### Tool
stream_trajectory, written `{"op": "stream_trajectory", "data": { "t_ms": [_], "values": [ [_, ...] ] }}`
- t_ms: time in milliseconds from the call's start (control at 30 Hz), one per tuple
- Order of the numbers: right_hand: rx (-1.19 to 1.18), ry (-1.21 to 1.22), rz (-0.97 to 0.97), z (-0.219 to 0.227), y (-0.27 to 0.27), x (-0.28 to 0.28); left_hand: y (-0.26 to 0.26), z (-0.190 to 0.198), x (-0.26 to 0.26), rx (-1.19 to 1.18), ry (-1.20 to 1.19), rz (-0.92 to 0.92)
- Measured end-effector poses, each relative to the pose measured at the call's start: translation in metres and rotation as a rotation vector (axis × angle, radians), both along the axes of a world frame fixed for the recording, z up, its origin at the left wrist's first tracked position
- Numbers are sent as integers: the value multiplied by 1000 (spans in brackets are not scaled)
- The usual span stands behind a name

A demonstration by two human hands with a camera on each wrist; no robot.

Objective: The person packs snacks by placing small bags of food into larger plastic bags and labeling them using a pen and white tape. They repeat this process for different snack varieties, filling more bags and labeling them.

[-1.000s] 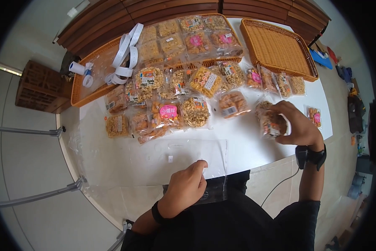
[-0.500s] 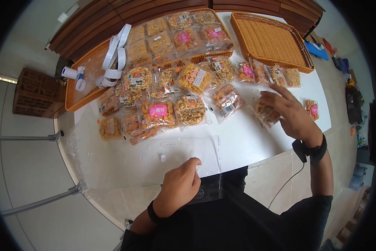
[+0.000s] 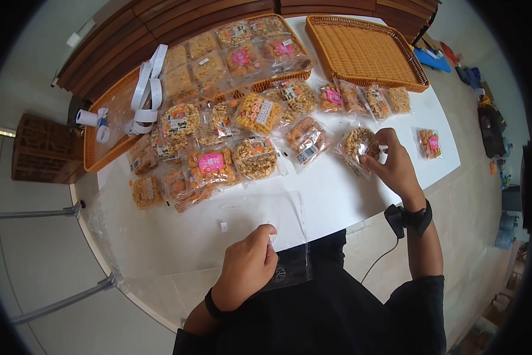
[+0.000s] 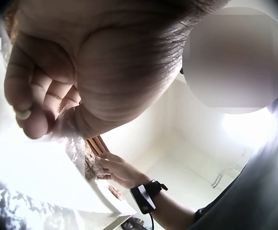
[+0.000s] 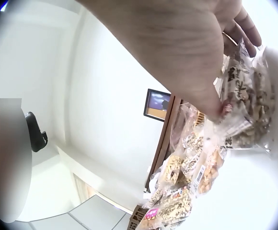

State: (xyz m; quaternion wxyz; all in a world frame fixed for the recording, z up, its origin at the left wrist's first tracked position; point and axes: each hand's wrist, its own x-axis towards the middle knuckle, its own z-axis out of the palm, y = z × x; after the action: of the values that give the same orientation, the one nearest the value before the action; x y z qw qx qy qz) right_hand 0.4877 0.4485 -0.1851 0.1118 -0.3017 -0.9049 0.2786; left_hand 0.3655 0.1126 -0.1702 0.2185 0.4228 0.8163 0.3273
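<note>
Head view: our right hand [image 3: 390, 163] clamps thumb and fingers on a clear plastic packet of brown clusters [image 3: 357, 145], over the white table [image 3: 331, 207], right of the barcoded packet [image 3: 308, 141].

Our left hand [image 3: 248, 263] pinches a large transparent plastic bag [image 3: 289, 207], thumb and forefinger together, at the near edge. We count four packets in a row below the right-hand brown wicker tray [image 3: 369, 53], one pink-labelled packet [image 3: 430, 144] alone at the right, and five pink labels altogether. Only the right wrist view shows the held packet's dark lettering and a dark-framed picture [image 5: 156, 104]; there its long axis runs roughly upright.
</note>
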Motion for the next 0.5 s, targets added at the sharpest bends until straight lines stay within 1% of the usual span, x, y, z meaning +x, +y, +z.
{"op": "stream_trajectory", "data": {
  "t_ms": [100, 200, 233, 333, 367, 467, 500],
  "values": [
    [-191, -166, -88, 23, -10, -7, -6, 4, -2, 16, -1, 25],
    [-293, -155, 5, 11, 1, 0, -13, 3, -1, 27, -22, 54],
    [-329, -125, 9, 12, 0, 0, -15, 2, 0, 29, -32, 62],
    [-655, 147, -121, -5, 8, 7, -17, -2, 3, 24, -31, 60],
    [-689, 208, -117, -10, 14, 12, -17, -2, 4, 25, -33, 57],
    [-941, 440, -206, -1, 18, 18, -18, -2, 3, 27, -28, 51],
    [-994, 547, -288, 7, 12, 18, -19, -2, 3, 31, -20, 50]
  ]
}}
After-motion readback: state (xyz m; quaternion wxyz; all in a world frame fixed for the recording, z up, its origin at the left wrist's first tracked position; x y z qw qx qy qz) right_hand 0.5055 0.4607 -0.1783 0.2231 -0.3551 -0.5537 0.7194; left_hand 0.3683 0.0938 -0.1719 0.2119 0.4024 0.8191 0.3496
